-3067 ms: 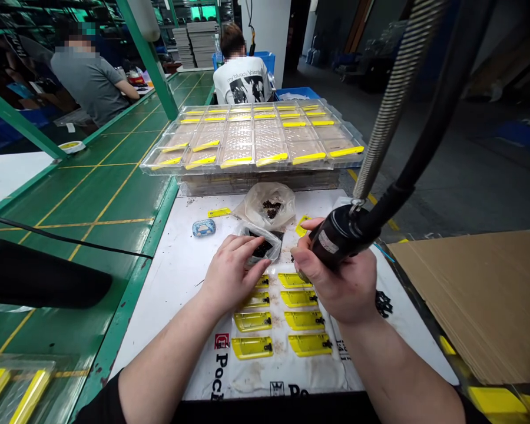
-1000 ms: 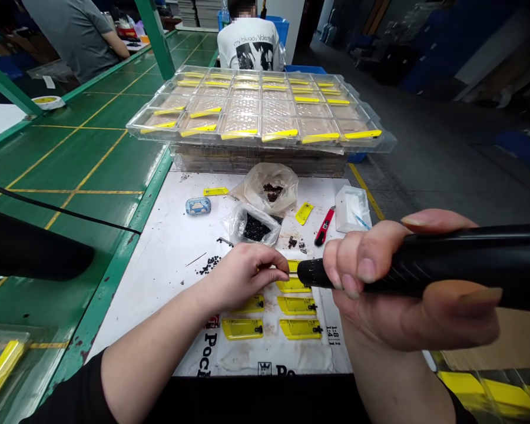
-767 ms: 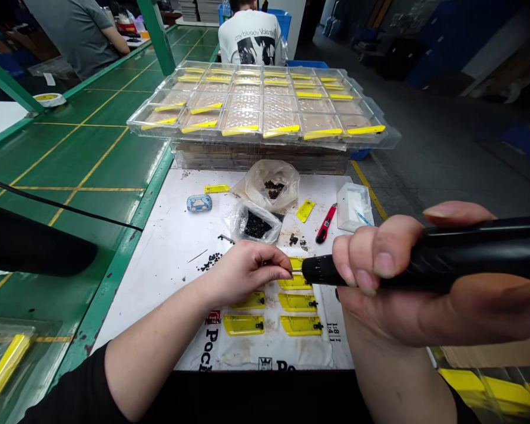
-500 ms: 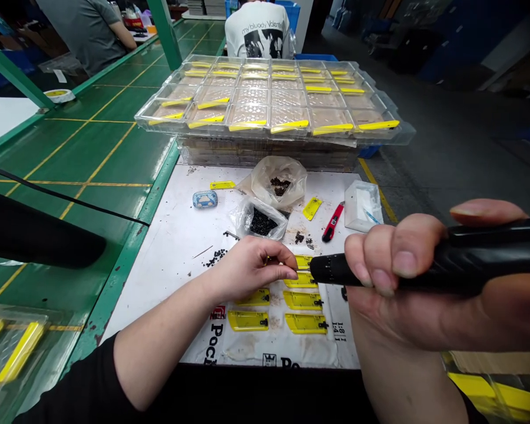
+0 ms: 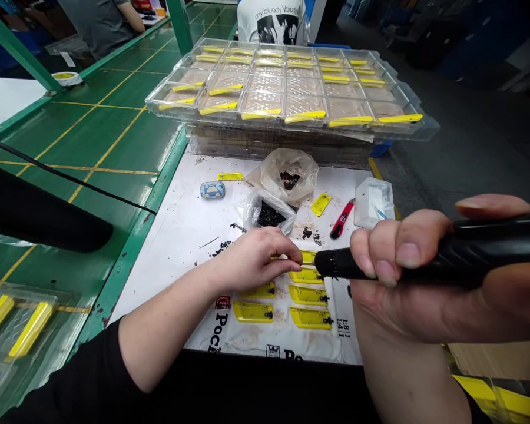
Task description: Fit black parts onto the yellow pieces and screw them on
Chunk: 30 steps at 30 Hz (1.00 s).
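Note:
My right hand (image 5: 406,271) is wrapped round a black electric screwdriver (image 5: 477,250), held level and pointing left. Its thin metal bit (image 5: 308,264) reaches the fingertips of my left hand (image 5: 265,256). Thumb and forefinger of that hand are pinched at the bit's end; whatever is between them is too small to make out. Below the hands, yellow plastic parts (image 5: 309,294) with small black pieces at their right ends lie in two columns on a white printed sheet (image 5: 287,341). My left hand partly covers the upper parts of the left column.
Beyond lie a bag of black bits (image 5: 287,227), a bag of brown bits (image 5: 311,176), a red utility knife (image 5: 342,219), a clear box (image 5: 373,203) and a blue tin (image 5: 212,189). Stacked clear trays (image 5: 265,85) stand behind. Two people sit farther off.
The camera view has shifted, so the table and trays appear slightly higher and farther right. Both hands keep much the same pose, with the screwdriver bit still at the left fingertips.

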### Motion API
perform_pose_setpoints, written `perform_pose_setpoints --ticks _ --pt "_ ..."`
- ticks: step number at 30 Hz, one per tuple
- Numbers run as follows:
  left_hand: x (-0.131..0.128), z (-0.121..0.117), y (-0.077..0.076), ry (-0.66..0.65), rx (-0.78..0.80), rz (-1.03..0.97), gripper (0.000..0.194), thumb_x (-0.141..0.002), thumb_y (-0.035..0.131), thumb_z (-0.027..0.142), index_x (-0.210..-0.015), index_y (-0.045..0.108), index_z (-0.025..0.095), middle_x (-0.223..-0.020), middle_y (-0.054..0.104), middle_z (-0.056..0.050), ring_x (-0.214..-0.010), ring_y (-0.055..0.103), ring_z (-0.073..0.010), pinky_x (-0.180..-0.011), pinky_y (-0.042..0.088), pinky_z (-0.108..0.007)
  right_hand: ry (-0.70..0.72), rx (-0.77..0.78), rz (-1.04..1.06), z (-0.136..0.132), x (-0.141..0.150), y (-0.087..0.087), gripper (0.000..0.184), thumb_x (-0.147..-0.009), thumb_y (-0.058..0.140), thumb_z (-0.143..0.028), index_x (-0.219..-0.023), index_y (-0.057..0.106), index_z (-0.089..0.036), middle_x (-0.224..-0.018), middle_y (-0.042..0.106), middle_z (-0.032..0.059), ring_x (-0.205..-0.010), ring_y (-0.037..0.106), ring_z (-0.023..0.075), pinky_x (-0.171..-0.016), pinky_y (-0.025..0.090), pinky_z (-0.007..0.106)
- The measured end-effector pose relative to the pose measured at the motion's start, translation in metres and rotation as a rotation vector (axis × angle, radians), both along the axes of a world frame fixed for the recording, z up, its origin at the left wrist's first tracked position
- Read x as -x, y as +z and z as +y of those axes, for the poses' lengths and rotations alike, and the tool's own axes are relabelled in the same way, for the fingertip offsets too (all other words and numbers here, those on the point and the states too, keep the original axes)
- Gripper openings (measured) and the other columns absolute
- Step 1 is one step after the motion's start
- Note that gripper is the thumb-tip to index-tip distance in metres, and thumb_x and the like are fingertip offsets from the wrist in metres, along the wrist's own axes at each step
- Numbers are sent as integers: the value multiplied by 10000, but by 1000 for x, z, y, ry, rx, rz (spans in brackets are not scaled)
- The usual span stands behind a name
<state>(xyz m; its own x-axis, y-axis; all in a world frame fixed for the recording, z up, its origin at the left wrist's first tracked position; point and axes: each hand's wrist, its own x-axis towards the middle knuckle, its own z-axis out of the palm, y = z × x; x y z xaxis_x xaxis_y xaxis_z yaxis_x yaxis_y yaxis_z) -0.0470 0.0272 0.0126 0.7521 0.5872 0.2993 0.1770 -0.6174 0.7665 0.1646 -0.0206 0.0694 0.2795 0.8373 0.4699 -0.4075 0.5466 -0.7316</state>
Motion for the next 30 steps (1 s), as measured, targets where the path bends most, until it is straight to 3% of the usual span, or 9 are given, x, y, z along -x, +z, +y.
perform_pose_setpoints --ticks 5,12,14,17,19,21,23,27,30 --pt "-1 1 -1 29 -6 20 105 -1030 776 249 -978 789 159 -949 818 -50 -923 709 -191 -872 537 -311 25 -5 -27 1 0 -2 389 -845 919 -567 -1094 796 -294 -637 680 -72 -381 462 121 -394 487 316" --pt "-1 0 -3 46 -27 29 154 -1019 802 315 -969 775 172 -934 805 -49 -917 708 -203 -877 541 -330 47 9 17 0 4 -3 370 -859 920 -525 -1095 775 -280 -658 661 -62 -403 492 117 -419 493 318" --pt "-1 0 -2 68 -64 0 360 -940 882 481 -1100 773 178 -1016 813 -68 -968 714 -233 -928 552 -373 65 -1 31 2 7 -4 355 -858 913 -520 -1079 777 -278 -648 656 -56 -393 486 121 -407 488 326" --pt "3 -1 2 172 -118 -90 887 -743 926 750 -1381 688 181 -1186 779 -125 -1064 711 -284 -1001 567 -440 92 -2 53 5 13 -4 327 -843 906 -486 -1046 783 -261 -631 656 -48 -391 490 125 -397 481 317" --pt "11 -9 7 275 -119 -125 990 -700 887 829 -1422 657 191 -1204 755 -132 -1069 706 -284 -995 581 -438 103 18 57 5 16 -4 331 -831 910 -485 -1034 779 -259 -625 656 -51 -395 491 121 -396 476 296" --pt "24 -24 8 379 -117 -115 907 -747 849 830 -1373 668 199 -1167 748 -116 -1039 704 -268 -969 588 -419 118 31 54 4 19 -4 342 -826 914 -496 -1030 772 -261 -625 657 -54 -399 492 115 -401 476 279" --pt "41 -48 4 476 -140 -78 709 -884 806 751 -1315 673 204 -1135 742 -105 -1040 706 -260 -951 587 -406 136 34 49 2 21 -4 346 -833 913 -503 -1032 767 -262 -628 660 -54 -406 501 111 -410 482 268" --pt "67 -95 -18 552 -278 85 459 -1025 755 554 -1294 667 193 -1193 728 -135 -1085 704 -273 -948 591 -419 217 73 -2 -4 22 -5 380 -838 925 -512 -1063 759 -255 -645 660 -43 -434 538 118 -431 500 266" --pt "69 -108 -30 540 -347 201 292 -1044 754 394 -1239 688 187 -1139 738 -116 -988 698 -245 -877 595 -394 331 120 -77 -10 27 -7 465 -812 948 -567 -1098 767 -247 -663 674 -31 -444 557 125 -434 512 276"
